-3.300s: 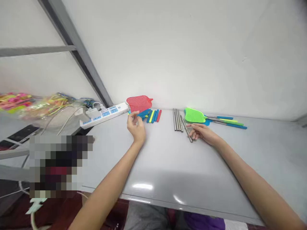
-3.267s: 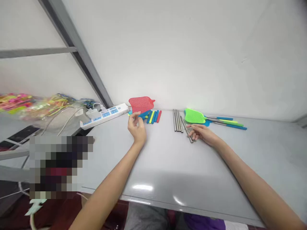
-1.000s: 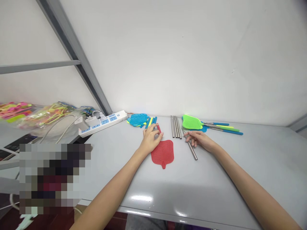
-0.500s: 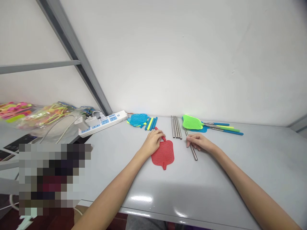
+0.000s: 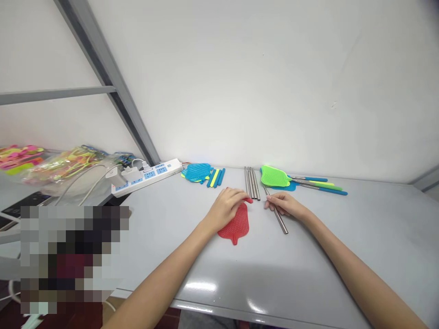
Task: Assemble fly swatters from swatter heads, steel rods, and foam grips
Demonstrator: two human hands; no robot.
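My left hand (image 5: 224, 208) is closed around a red handle grip (image 5: 248, 200), most of it hidden by my fingers; one end pokes out towards the right. Under that hand lies a flat red fly swatter head (image 5: 235, 228) on the table, its socket towards me. My right hand (image 5: 283, 203) pinches a slim metal tube (image 5: 281, 223), which slants from upper left to lower right. Between and beyond the hands, several more metal tubes (image 5: 253, 185) lie side by side. Blue and yellow handle grips (image 5: 216, 177) sit in a row behind my left hand.
Blue swatter heads (image 5: 198, 172) are stacked at the back left, beside a white power strip (image 5: 147, 177) with plugs. Swatters with a green head (image 5: 275, 177) on top lie at the back right against the wall. Bagged colourful items (image 5: 75, 164) are at far left.
My left hand has swung the red grip rightwards, so its end now points towards the tube. The tube in my right hand has shifted slightly right and towards me.
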